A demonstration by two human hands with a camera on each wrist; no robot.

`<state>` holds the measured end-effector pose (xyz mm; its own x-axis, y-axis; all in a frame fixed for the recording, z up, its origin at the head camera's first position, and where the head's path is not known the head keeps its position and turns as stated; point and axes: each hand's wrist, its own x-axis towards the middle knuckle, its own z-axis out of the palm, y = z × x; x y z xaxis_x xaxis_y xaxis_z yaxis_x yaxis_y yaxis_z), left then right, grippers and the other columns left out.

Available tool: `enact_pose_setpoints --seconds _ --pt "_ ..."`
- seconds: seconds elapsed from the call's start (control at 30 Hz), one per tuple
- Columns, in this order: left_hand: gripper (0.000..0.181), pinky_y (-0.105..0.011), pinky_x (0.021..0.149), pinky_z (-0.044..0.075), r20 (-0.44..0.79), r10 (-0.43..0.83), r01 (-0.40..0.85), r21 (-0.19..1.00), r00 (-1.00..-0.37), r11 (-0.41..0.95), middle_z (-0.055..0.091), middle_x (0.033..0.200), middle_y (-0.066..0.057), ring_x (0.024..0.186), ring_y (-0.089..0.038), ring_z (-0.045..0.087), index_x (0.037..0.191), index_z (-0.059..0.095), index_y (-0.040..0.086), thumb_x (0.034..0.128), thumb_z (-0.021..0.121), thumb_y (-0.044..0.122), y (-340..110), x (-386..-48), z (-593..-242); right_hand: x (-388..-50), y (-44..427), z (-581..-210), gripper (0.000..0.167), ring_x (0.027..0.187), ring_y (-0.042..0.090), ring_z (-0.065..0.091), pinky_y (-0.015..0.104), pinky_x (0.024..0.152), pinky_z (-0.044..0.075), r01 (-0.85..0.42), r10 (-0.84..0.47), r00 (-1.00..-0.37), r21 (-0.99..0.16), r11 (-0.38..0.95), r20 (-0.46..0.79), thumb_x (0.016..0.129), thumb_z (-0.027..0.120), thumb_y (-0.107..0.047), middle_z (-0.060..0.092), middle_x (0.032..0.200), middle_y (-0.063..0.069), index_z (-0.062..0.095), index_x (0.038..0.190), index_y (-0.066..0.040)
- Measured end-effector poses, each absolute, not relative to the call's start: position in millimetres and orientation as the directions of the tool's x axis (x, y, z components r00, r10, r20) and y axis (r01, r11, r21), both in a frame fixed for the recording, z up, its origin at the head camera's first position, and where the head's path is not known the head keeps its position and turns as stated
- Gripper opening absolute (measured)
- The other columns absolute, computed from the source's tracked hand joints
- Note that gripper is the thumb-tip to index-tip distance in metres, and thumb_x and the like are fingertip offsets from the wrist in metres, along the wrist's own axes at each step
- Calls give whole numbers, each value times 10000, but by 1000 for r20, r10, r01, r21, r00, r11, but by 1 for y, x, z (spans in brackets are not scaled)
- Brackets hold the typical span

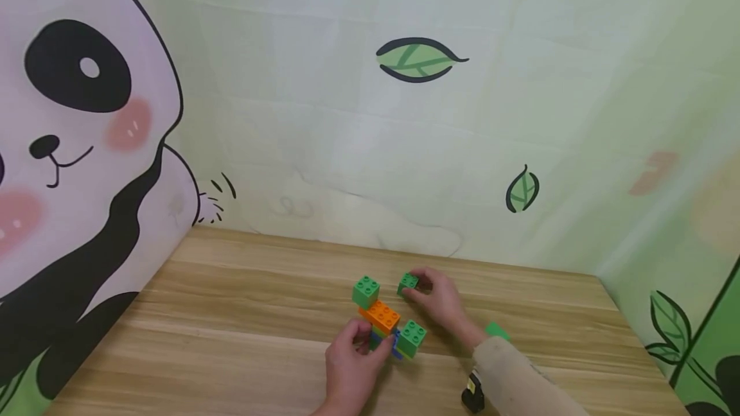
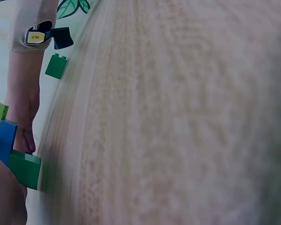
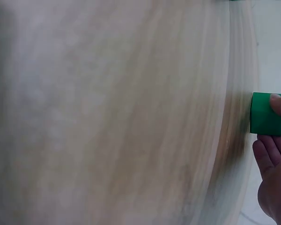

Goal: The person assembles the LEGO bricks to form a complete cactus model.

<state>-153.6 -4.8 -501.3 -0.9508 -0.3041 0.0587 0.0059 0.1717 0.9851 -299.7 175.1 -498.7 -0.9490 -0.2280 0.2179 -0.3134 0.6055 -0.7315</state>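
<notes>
**Before a pale leaf-printed backdrop [image 1: 289,69], a wood-grain table [image 1: 231,313] and two pinching hands**

The left hand [image 1: 349,358] pinches a joined block assembly low down, thumb on one side and fingers on the other, spread only about as wide as the piece. That low side grip probably steadies it while the studs above stay uncovered. The assembly lies just beyond the palm, between the fingertips: an orange block [image 1: 381,316] on top, a green end block [image 1: 366,292] raised at its far end, a second green block [image 1: 412,339] at the near right, and a blue block [image 1: 397,345] partly hidden below. Whether its underside touches the table, I cannot tell.

The right hand [image 1: 442,300] has a single green block [image 1: 408,283] between thumb and fingers, partly closed around it. Gripped at the sides, its studs face up, which seems a way to keep it level. It sits at the fingertips, near the assembly but apart from it. A spare green block [image 1: 497,331] is beside the right forearm, which partly covers it, away from both hands.
</notes>
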Motion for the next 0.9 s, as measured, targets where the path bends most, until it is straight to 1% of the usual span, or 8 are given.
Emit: enact_pose_setpoints --seconds 0.17,0.33,0.5,0.77,0.9 --pt "295 -320 929 642 55 -306 0 984 -951 176 722 1019 2 1034 -184 692 972 692 138 814 941 155 -4 -152 -502 -294 176 -497 321 994 217 722 431 935 634 -297 -219 -954 -734 611 204 912 867 -144 758 1065 52 730 1186 -51" --pt "296 -316 930 641 66 -308 9 983 -949 182 723 1016 -4 1029 -187 693 970 690 133 813 941 150 -5 -151 -503 -288 178 -493 349 959 211 724 409 898 644 -266 -191 -963 -757 596 188 907 876 -155 760 1042 56 730 1200 -33" --pt "293 -328 930 643 77 -303 17 981 -950 194 725 1015 -4 1029 -187 697 976 690 131 820 936 159 -6 -151 -505 -282 180 -488 350 942 191 727 367 879 648 -248 -171 -969 -769 590 181 911 874 -175 767 1033 49 740 1203 -36" --pt "286 -325 900 651 126 -317 57 974 -940 219 733 980 10 988 -183 706 953 694 138 818 942 180 -5 -153 -508 -267 184 -464 382 937 195 727 340 860 650 -266 -183 -963 -791 551 197 914 873 -219 768 1035 45 742 1222 -36" --pt "283 -328 897 653 155 -318 87 972 -935 219 738 972 13 984 -192 710 945 696 134 813 944 171 -4 -153 -507 -258 187 -449 378 940 198 724 288 851 640 -279 -192 -959 -806 522 208 919 868 -213 766 1038 48 744 1233 -44"
